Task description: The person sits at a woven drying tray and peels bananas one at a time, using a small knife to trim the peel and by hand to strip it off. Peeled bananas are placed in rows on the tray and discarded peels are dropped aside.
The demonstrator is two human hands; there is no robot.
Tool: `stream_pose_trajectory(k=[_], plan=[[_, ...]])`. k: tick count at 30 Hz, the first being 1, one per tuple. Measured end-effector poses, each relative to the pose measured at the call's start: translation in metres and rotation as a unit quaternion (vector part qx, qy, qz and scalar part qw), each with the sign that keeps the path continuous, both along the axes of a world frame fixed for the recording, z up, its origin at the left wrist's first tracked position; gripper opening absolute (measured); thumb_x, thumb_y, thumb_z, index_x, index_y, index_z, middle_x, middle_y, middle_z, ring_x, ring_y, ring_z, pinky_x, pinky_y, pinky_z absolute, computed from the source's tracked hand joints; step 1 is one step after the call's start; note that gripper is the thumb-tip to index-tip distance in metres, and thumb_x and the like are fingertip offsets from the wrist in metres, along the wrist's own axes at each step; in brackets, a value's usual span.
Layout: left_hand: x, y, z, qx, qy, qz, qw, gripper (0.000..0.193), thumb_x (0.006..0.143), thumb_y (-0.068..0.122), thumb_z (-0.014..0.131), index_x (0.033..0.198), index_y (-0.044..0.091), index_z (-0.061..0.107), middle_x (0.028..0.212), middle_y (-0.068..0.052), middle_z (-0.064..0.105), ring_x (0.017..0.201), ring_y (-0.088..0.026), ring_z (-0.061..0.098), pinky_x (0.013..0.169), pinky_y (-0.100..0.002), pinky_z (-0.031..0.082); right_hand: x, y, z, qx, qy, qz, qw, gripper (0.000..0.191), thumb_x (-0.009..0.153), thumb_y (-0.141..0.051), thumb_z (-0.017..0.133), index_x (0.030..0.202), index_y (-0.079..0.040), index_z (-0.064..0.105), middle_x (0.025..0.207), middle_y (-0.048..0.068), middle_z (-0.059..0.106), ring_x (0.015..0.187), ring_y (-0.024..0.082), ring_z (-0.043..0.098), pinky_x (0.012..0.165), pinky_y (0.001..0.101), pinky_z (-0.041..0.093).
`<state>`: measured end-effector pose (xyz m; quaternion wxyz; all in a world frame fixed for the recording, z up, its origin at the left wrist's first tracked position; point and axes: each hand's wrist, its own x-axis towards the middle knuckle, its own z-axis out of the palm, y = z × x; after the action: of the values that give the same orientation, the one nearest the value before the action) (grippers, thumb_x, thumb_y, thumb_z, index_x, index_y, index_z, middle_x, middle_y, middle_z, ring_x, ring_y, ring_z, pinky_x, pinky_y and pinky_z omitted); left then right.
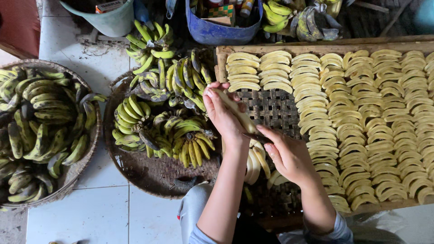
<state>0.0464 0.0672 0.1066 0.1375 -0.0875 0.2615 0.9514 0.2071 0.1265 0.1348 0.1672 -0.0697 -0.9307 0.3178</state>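
Left hand (222,113) grips a pale peeled banana (235,110); right hand (285,153) holds a thin dark knife (257,137), best drawn lengthwise, steadily.

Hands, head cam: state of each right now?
Left hand: closed around a peeled banana.
Right hand: closed on a thin dark tool, likely a knife, at the banana.

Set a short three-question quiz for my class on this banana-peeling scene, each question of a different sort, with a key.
1. True or false: the left hand holds a peeled banana.
2. Where do the unpeeled banana bunches lie? A) round woven tray B) blue tub C) wooden rack
3. Fill in: the peeled pieces lie in rows on the wooden ____.

Key: 1 true; 2 A; 3 rack. The right hand grips a thin dark tool, seemingly a knife.
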Motion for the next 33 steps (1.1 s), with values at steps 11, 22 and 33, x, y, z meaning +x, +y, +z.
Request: stream_pose_trajectory(k=[11, 22, 33], plan=[[0.0, 0.004, -0.007, 0.057, 0.011, -0.081, 0.995, 0.019, 0.115, 0.029, 0.042, 0.114, 0.013, 0.051, 0.107, -0.005, 0.062, 0.073, -0.012, 0.059, 0.052, -0.023, 0.047, -0.012, 0.012, -0.019, 0.059, 0.016, -0.001, 0.998, 0.046, 0.097, -0.009, 0.062, 0.143, -0.011, 0.053, 0.105, 0.014, 0.07, 0.078, 0.029, 0.068, 0.067, 0.0411, 0.054], [0.008, 0.018, -0.029, 0.084, -0.021, -0.12, 0.989, 0.022, 0.116, 0.028, 0.041, 0.113, 0.009, 0.051, 0.104, -0.01, 0.062, 0.088, -0.026, 0.07, 0.077, -0.042, 0.064, -0.036, 0.03, -0.03, 0.1, 0.007, -0.027, 0.995, 0.05, 0.095, -0.007, 0.064, 0.143, -0.014, 0.054, 0.098, 0.012, 0.07, 0.076, 0.031, 0.069, 0.064, 0.0426, 0.054], [0.008, 0.026, -0.057, 0.186, -0.12, -0.214, 0.952, 0.028, 0.117, 0.023, 0.039, 0.107, 0.005, 0.057, 0.106, -0.017, 0.07, 0.124, -0.033, 0.065, 0.113, -0.042, 0.048, -0.053, 0.052, -0.036, 0.137, -0.001, -0.039, 0.99, 0.05, 0.099, -0.012, 0.064, 0.147, -0.022, 0.051, 0.094, 0.009, 0.068, 0.072, 0.031, 0.067, 0.063, 0.0415, 0.054]])
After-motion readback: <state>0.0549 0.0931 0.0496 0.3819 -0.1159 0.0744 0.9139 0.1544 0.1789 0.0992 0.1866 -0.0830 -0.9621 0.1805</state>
